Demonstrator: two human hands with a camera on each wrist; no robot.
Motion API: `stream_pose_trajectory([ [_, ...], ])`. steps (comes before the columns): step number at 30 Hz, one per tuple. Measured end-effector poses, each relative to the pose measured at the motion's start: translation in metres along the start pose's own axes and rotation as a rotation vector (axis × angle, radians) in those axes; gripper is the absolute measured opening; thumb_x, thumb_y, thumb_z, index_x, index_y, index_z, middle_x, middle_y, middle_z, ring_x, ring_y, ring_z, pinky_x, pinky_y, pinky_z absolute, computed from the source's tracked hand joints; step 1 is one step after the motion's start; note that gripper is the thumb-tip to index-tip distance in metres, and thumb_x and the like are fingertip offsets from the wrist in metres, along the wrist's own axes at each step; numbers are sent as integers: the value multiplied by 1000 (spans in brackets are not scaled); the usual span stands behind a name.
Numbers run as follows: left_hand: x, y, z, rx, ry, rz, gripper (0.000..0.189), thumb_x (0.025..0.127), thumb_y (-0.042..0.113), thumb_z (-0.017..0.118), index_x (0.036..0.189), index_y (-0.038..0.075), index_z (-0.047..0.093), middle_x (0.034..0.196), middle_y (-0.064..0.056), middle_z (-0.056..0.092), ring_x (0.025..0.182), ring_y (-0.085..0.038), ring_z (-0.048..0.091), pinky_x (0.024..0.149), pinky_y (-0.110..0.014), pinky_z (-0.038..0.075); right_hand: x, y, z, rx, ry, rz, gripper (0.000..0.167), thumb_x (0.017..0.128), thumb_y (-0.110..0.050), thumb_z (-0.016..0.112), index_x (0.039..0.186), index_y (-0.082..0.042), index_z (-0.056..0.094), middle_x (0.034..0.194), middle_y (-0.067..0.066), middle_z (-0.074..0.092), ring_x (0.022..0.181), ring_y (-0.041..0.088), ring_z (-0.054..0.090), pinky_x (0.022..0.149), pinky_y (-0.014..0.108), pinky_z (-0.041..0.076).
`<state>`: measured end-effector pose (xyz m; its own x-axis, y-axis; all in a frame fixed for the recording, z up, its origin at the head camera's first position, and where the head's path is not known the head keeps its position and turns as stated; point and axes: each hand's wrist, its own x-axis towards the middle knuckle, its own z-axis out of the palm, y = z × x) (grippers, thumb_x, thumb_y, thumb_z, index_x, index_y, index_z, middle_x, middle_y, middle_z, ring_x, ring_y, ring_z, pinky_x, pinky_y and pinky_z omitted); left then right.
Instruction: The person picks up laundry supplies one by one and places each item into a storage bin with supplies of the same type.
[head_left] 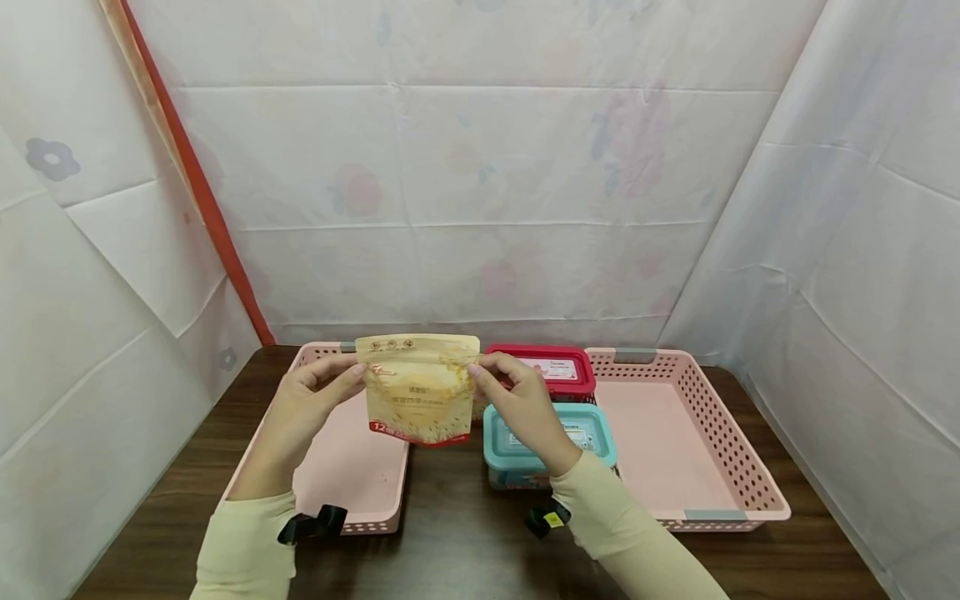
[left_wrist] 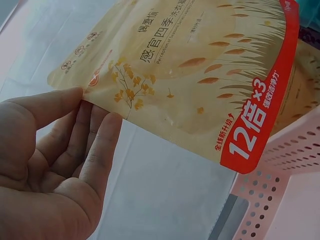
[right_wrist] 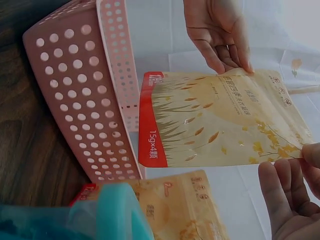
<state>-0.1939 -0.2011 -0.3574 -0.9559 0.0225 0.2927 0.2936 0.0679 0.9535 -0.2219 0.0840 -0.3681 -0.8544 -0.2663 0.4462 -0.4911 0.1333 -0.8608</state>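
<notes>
A yellow laundry pod pouch (head_left: pixel 420 392) with a red bottom band is held up in the head view, its printed front facing me. My left hand (head_left: pixel 307 408) pinches its left side edge between thumb and fingers. On the opposite edge, the right hand (head_left: pixel 525 404) pinches it the same way. The left wrist view shows the pouch (left_wrist: pixel 200 80) spread flat, with the left fingertips near its upper corner. A second, similar pouch (right_wrist: pixel 180 205) stands behind a teal-lidded box in the right wrist view, partly hidden.
Pink perforated baskets stand on both sides, a left basket (head_left: pixel 352 475) below the held pouch and a right basket (head_left: pixel 667 433). Between them sit a teal-lidded box (head_left: pixel 498 450) and a red-lidded box (head_left: pixel 588 375) on the dark wooden table (head_left: pixel 450 533). Patterned sheets (head_left: pixel 487 167) hang around.
</notes>
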Motion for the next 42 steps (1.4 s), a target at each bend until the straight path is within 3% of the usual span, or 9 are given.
stream_pose_trajectory([
  [4,-2,-2,-7,-25,25,8,31,98,13,67,120,-8,66,119,-3,52,101,-8,66,89,-24,54,4,0,10,11,14,7,16,100,-25,65,102,-10,72,80,9,64,74,28,61,59,33,53],
  [9,-5,-3,-16,-58,66,1,26,98,14,68,117,-3,69,112,-1,62,99,-7,68,88,-22,53,7,0,24,54,32,13,18,100,-20,65,106,-5,71,82,13,63,76,34,59,55,26,46],
  [13,-10,-4,-23,-84,106,-1,25,97,13,68,118,-1,70,109,0,65,100,-7,67,87,-22,54,9,1,35,65,36,5,17,101,-20,64,107,-6,70,88,10,63,80,33,61,59,28,51],
  [19,-18,-5,-34,-112,148,-27,28,96,14,69,120,-1,69,112,1,67,114,-3,60,88,-22,53,13,3,51,83,28,-34,18,102,-24,63,106,-9,70,86,4,63,79,28,63,65,34,56],
  [24,-23,-5,-42,-102,186,-45,31,96,17,70,123,1,68,107,0,67,96,-8,67,85,-18,54,16,2,63,126,23,-51,21,101,-29,63,106,-9,69,86,4,63,79,33,63,67,41,58],
  [33,-30,-9,-53,-97,243,-64,34,96,20,70,124,1,67,106,-3,64,95,-8,67,83,-17,54,18,3,82,153,11,2,17,102,-23,63,107,-8,68,92,5,64,83,21,64,72,32,58],
  [39,-28,-15,-59,-98,246,-44,29,97,17,69,122,3,67,105,-2,65,94,-8,68,82,-17,54,19,-1,90,143,3,12,15,102,-13,60,109,-1,66,94,11,64,85,29,64,77,42,59],
  [42,-27,-18,-62,-118,251,-36,28,97,14,69,122,2,66,104,-1,65,94,-8,69,82,-17,54,18,-10,92,125,4,-1,13,102,-8,59,108,2,64,93,13,62,83,28,61,74,34,57],
])
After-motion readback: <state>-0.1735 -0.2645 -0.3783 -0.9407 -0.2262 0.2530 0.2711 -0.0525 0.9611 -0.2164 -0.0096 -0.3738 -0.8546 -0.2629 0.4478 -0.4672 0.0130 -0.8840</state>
